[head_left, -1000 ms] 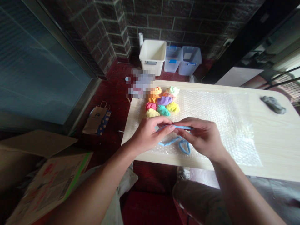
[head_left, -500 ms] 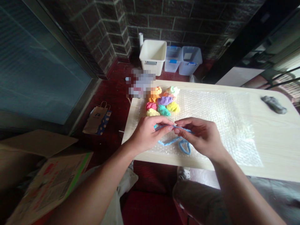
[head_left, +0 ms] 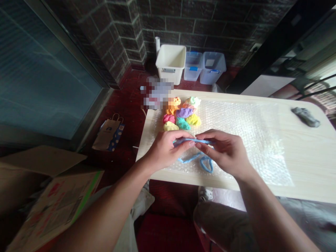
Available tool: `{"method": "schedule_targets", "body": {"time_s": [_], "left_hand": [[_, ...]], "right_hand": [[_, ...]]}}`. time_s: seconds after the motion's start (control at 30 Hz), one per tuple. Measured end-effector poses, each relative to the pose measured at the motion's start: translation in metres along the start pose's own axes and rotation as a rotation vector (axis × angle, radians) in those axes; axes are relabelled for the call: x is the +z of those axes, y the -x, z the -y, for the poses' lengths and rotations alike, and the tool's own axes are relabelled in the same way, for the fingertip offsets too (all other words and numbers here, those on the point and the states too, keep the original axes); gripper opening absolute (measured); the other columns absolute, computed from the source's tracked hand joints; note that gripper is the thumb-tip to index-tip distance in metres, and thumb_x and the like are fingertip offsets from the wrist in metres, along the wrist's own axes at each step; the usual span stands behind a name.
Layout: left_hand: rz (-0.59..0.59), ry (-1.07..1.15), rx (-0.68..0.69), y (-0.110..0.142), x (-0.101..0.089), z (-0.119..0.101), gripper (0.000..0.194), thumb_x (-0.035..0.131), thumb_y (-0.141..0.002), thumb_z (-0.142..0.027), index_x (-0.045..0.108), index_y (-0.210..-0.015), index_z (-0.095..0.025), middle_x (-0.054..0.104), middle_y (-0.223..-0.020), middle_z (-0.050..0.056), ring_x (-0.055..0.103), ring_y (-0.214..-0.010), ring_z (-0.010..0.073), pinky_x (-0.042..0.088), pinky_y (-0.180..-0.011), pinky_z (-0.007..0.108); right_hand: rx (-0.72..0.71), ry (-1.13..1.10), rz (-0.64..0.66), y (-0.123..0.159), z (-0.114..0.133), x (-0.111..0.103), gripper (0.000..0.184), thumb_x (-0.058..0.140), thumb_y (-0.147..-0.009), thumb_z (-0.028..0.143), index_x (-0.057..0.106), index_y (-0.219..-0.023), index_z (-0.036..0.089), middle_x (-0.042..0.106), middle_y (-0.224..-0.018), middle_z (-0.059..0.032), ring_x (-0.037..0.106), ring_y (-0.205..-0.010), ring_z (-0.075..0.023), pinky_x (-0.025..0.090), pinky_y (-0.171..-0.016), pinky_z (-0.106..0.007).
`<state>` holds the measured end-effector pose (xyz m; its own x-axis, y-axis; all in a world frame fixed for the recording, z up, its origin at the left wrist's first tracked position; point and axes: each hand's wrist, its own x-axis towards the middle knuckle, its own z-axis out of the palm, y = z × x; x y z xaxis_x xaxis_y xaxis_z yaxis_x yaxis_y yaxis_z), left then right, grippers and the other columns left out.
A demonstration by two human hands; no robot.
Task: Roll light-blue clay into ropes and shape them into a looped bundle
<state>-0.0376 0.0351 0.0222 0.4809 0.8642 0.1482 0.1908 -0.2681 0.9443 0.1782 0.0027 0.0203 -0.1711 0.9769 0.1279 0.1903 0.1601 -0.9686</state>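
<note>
left hand – pinching blue clay strip | right hand – pinching the strip's other end | strip spans between both hands, its tail looping beneath them on bubble wrap | coloured clay lumps just beyond the left hand

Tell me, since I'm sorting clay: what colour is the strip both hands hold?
Light blue strip, clearest in the head view.

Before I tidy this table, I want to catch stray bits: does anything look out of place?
One thing: a grey clay lump lies alone at the table's far right corner, off the bubble wrap and apart from the coloured clay lumps. Both hands hold a blue clay rope over the wrap.
</note>
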Motion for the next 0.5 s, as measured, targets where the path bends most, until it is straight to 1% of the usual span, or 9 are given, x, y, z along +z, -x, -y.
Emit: {"method": "schedule_targets", "body": {"time_s": [0.1,0.23,0.3,0.37,0.43,0.5], "left_hand": [[-0.008,0.015,0.0,0.0004,-0.0002,-0.0003,0.017,0.069,-0.097,-0.028,0.08,-0.102,-0.016,0.083,-0.102,0.007,0.076,-0.094,0.0199,0.058,-0.085,0.028],[-0.039,0.022,-0.011,0.001,0.0,0.0019,0.018,0.071,-0.096,-0.03,0.08,-0.1,-0.015,0.083,-0.098,0.007,0.076,-0.091,0.0193,0.058,-0.083,0.027],[-0.029,0.035,-0.016,0.0012,0.0004,0.0029,0.018,0.071,-0.097,-0.031,0.079,-0.098,-0.015,0.082,-0.096,0.006,0.075,-0.089,0.0185,0.057,-0.082,0.027],[-0.005,0.06,-0.038,0.0011,0.0011,0.0035,0.021,0.07,-0.097,-0.033,0.079,-0.101,-0.015,0.081,-0.097,0.006,0.075,-0.09,0.0187,0.057,-0.08,0.027],[0.003,0.085,-0.057,0.0008,0.0016,0.0035,0.023,0.07,-0.098,-0.035,0.078,-0.104,-0.015,0.081,-0.101,0.007,0.075,-0.093,0.0197,0.057,-0.081,0.028],[-0.012,0.092,-0.053,0.0003,0.0015,0.0029,0.021,0.072,-0.096,-0.033,0.078,-0.103,-0.014,0.081,-0.101,0.008,0.075,-0.093,0.02,0.057,-0.082,0.028]], "right_hand": [[0.012,-0.023,0.003,0.0004,-0.001,0.0002,0.018,0.084,-0.09,0.03,0.084,-0.107,0.024,0.084,-0.105,-0.0073,0.079,-0.094,-0.0231,0.064,-0.081,-0.033],[-0.018,-0.012,0.022,0.0007,0.0003,-0.0001,0.017,0.083,-0.092,0.027,0.085,-0.108,0.025,0.084,-0.105,-0.0073,0.079,-0.094,-0.0228,0.064,-0.082,-0.034],[-0.025,0.007,0.019,0.0005,0.0011,-0.0003,0.015,0.082,-0.092,0.027,0.085,-0.107,0.024,0.084,-0.102,-0.0077,0.079,-0.091,-0.0228,0.064,-0.079,-0.034],[-0.04,0.034,0.009,0.0001,0.0015,-0.0005,0.013,0.083,-0.091,0.028,0.085,-0.103,0.024,0.084,-0.099,-0.0079,0.078,-0.088,-0.0228,0.063,-0.076,-0.034],[-0.055,0.044,0.006,-0.0004,0.0015,-0.0004,0.011,0.083,-0.091,0.028,0.085,-0.102,0.024,0.083,-0.098,-0.0079,0.077,-0.087,-0.0231,0.063,-0.076,-0.035],[-0.07,0.033,0.013,-0.0006,0.0014,0.0,0.011,0.083,-0.091,0.027,0.084,-0.101,0.025,0.082,-0.098,-0.0077,0.077,-0.088,-0.023,0.063,-0.078,-0.035]]}}
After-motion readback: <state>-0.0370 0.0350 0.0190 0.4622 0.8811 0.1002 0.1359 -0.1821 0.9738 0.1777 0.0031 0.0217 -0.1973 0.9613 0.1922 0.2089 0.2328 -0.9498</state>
